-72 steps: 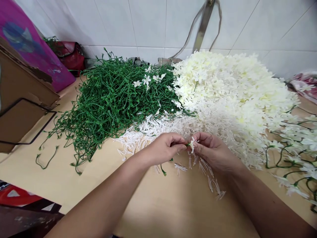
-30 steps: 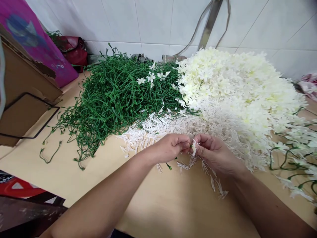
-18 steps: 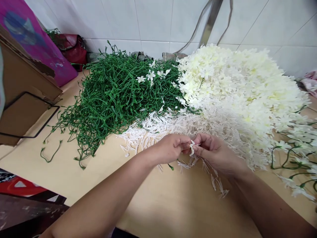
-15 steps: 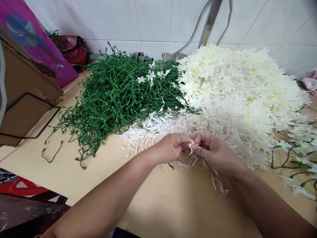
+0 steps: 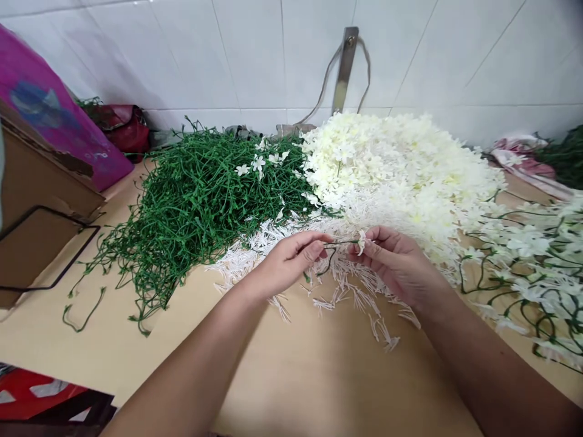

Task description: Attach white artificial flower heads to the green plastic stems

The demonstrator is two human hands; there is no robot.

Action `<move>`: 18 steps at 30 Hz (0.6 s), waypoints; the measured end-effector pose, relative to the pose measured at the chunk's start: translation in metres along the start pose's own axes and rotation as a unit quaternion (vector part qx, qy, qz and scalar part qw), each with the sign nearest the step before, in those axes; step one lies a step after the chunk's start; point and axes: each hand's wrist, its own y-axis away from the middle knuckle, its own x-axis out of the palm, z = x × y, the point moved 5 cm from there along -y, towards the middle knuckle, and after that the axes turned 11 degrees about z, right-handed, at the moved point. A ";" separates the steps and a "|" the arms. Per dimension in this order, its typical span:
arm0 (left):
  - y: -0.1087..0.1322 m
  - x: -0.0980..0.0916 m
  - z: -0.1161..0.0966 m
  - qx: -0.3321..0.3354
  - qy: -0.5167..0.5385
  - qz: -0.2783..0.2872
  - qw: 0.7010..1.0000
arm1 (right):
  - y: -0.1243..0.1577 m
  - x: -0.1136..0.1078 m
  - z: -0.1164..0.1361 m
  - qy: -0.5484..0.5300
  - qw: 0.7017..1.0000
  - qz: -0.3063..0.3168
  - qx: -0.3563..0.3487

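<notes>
Between my hands is an artificial flower, a white bloom [image 5: 361, 242] at the end of a thin green stem [image 5: 341, 244]. My left hand [image 5: 291, 260] is closed, pinching the stem between thumb and fingers. At the bloom end, my right hand [image 5: 395, 262] is closed too, thumb and fingertips on the white petals. Just beyond and below the hands lie loose white stamen strands [image 5: 255, 246]. Behind to the left is a heap of green plastic stems [image 5: 195, 194]. A mound of cream-white petals [image 5: 396, 164] rises behind my right hand.
Stemmed white flowers [image 5: 523, 249] lie spread at the right. On the left stand a cardboard box [image 5: 40, 243] with a black wire frame and a magenta bag [image 5: 68, 115]. A tiled wall [image 5: 191, 54] bounds the back, where a pink-and-white cloth [image 5: 523, 155] lies.
My hands have drawn apart, and a green stem now shows between them with the white flower at its end. The view has shifted right, showing more of the stemmed flowers.
</notes>
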 end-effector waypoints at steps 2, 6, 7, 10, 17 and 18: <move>0.002 -0.003 -0.003 0.022 0.009 0.009 1.000 | 0.000 -0.001 0.003 -0.030 0.999 -0.013 -0.012; 0.002 -0.009 -0.004 0.020 0.010 -0.017 1.000 | 0.002 0.000 0.008 -0.074 0.997 -0.022 -0.023; 0.002 -0.012 -0.003 0.014 0.010 -0.032 0.999 | 0.003 0.000 0.009 -0.080 0.996 -0.022 -0.025; 0.002 -0.021 -0.002 0.008 0.021 -0.085 0.996 | 0.004 -0.001 0.013 -0.092 0.995 -0.016 -0.037; 0.008 -0.036 -0.003 0.054 0.078 -0.194 0.977 | 0.006 0.008 0.015 -0.092 0.994 0.041 -0.047; 0.010 -0.039 -0.003 0.059 0.080 -0.219 0.971 | 0.007 0.010 0.015 -0.091 0.993 0.056 -0.046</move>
